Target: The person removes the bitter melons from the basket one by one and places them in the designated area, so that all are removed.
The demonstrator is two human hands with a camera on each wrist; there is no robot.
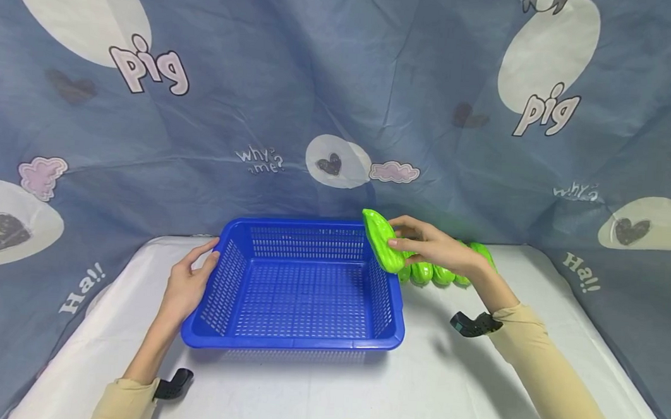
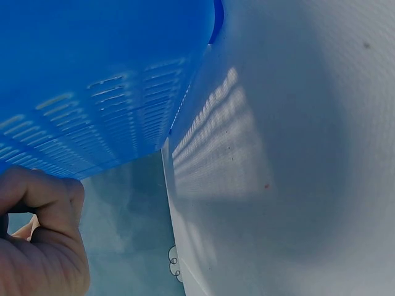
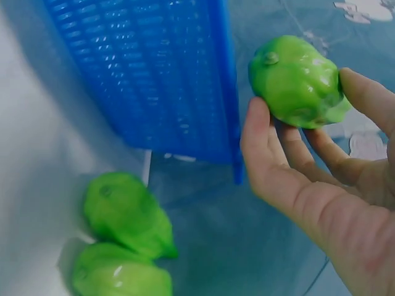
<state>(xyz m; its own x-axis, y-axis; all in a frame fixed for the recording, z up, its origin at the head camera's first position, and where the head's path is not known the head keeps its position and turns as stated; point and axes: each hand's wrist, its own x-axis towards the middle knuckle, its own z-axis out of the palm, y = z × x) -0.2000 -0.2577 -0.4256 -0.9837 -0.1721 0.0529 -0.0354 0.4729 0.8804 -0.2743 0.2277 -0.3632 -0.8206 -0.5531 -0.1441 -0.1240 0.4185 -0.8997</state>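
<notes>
A blue plastic basket [image 1: 294, 344] with slotted walls stands on the white table. On its left rim, my left hand [image 1: 186, 287] holds the edge; the left wrist view shows curled fingers [image 2: 46, 191] against the basket's outer wall. Above the right rim, my right hand [image 1: 438, 248] grips a glossy bright green bitter melon [image 1: 381, 240], tilted with its pointed end up and to the left. In the right wrist view, thumb and fingers surround the melon [image 3: 296, 80], its stem end facing the camera. No melon shows inside the basket.
Several more green bitter melons [image 1: 421, 273] lie in a row on the table [image 1: 446, 380], right of the basket and partly hidden under my right hand and forearm. A blue-grey printed cloth [image 1: 295, 106] hangs behind the table and along its sides.
</notes>
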